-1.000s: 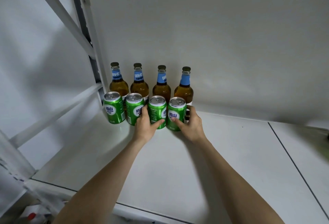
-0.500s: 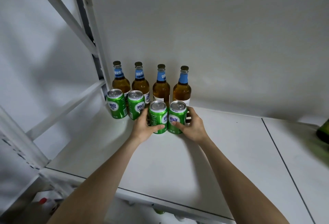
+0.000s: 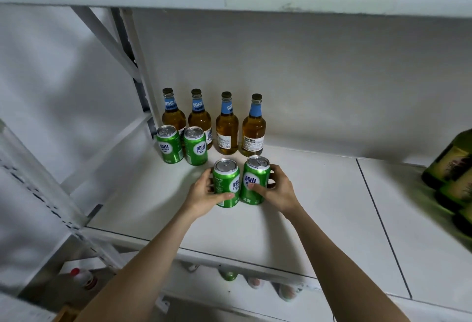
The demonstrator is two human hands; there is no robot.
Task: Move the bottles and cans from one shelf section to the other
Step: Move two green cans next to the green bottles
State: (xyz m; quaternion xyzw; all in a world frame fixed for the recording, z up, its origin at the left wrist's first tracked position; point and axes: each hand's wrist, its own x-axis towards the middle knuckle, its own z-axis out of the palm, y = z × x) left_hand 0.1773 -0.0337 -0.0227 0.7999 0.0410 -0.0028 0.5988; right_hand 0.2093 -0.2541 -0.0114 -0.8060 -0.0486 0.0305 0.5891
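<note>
- Two green cans, the left can (image 3: 226, 183) and the right can (image 3: 255, 179), stand upright and touching, in front of the right half of the row of four amber bottles (image 3: 227, 125)
- The left hand (image 3: 204, 195) grips the left can, thumb across its front, fingers curled behind its left side
- The right hand (image 3: 277, 190) grips the right can, thumb on its printed front, fingers wrapped round its right side
- Whether the held cans rest on the white shelf board (image 3: 319, 206) or are lifted cannot be told
- Two further cans (image 3: 195, 145) stand just in front of the row's left two bottles
- The row stands at the back wall
- Dark green bottles (image 3: 452, 163) lie well right of the row, cut by the picture's edge
</note>
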